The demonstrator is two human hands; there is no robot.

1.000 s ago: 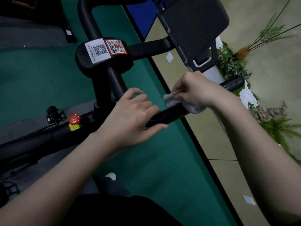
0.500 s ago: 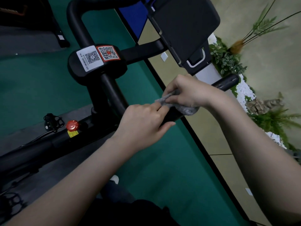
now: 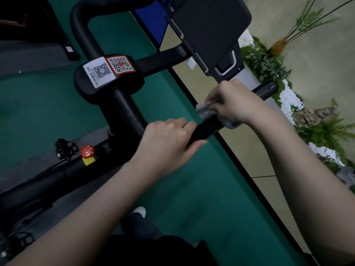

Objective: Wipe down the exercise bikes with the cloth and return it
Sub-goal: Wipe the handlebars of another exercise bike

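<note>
1. Since the frame half a second back, the right hand (image 3: 233, 101) has slid the cloth (image 3: 208, 110) outward along the handlebar (image 3: 203, 129), away from the left hand (image 3: 169, 139). Their fingers met then, and a bare stretch of black bar now shows between them.
2. The right hand's fingers are curled round the grey cloth, which wraps over the bar with a fold hanging below it. The bar's end (image 3: 268, 89) sticks out beyond the knuckles.
3. The left hand is clamped round the same bar nearer the stem of the exercise bike (image 3: 123, 104), thumb underneath, apparently steadying it.
4. The step in hand looks like wiping this grip. To do it well, keep the cloth wrapped right round, squeeze evenly, twist so the underside is reached, and carry the stroke out over the end.
5. The patch under the left hand probably needs a pass too, so that hand should shift first.
</note>
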